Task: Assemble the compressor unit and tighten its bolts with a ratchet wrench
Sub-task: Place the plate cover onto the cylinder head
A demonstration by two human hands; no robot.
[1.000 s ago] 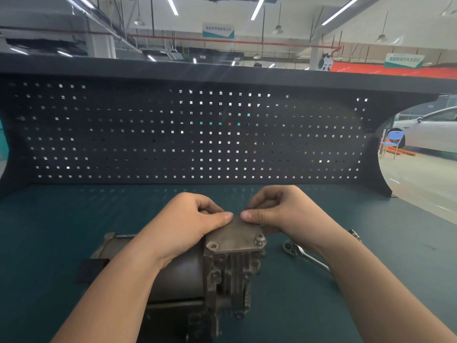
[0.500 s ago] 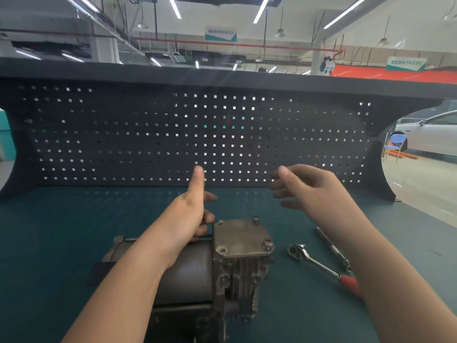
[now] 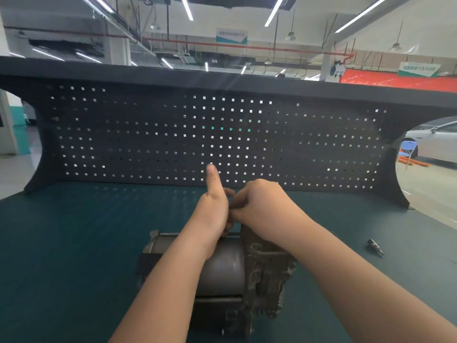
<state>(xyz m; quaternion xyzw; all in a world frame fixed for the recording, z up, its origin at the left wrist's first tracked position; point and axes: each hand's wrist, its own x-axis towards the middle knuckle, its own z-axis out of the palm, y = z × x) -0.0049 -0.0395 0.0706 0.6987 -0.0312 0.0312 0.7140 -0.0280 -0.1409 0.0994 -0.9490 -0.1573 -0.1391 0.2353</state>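
A dark pegboard point(image 3: 222, 139) stood along the back of the teal table point(image 3: 74, 243). Above it, long strip lights point(image 3: 186, 7) glowed on the ceiling, with hanging signs point(image 3: 231, 35) among them. To the right, a white car point(image 3: 435, 142) sat on the pale floor point(image 3: 430, 189) beside a blue chair point(image 3: 408, 147).

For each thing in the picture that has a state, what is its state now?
compressor unit: lying on its side on the bench.
left hand: thumb up, fingers curled beside the unit's top.
right hand: fingers curled over the unit's top; what they hold is hidden.
socket piece: lying loose, untouched.
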